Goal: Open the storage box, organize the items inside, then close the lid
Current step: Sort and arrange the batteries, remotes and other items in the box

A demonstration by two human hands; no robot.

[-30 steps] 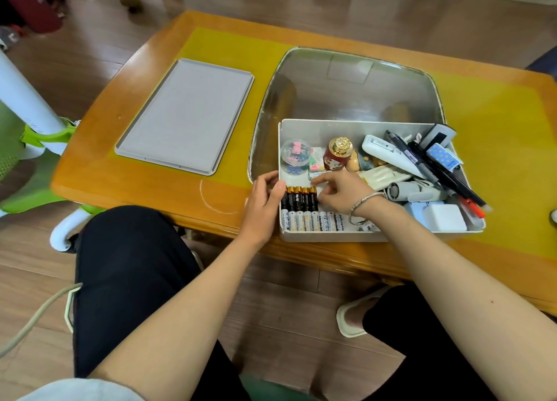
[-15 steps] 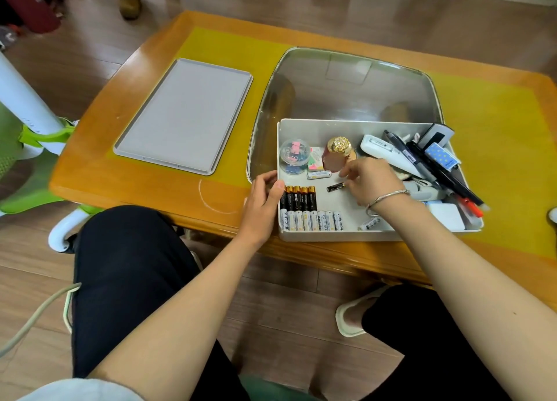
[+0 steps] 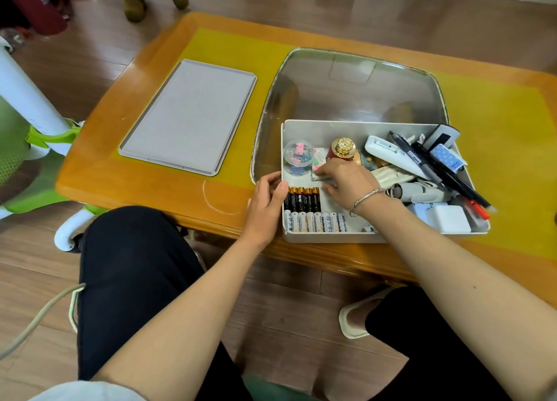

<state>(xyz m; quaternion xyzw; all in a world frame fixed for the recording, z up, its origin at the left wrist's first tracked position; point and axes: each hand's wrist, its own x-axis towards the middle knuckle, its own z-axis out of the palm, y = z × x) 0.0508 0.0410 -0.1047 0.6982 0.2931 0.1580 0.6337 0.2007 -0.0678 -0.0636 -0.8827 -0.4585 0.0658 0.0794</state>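
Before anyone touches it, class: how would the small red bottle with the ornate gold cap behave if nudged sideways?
The small red bottle with the ornate gold cap stands upright and looks top-heavy under that wide cap, so it would probably tip rather than slide. Being round, it may roll once down. The right hand and clutter beside it would likely stop it.

A single wide-angle camera sits on the person's head and looks forward and steeply down, so both forearms run up from the bottom corners toward the middle of the frame. It is close enough to take in the person's lap and the near edge of the tabletop (image 3: 187, 211), with the floor beyond the far edge along the top. Straight lines bow toward the edges.
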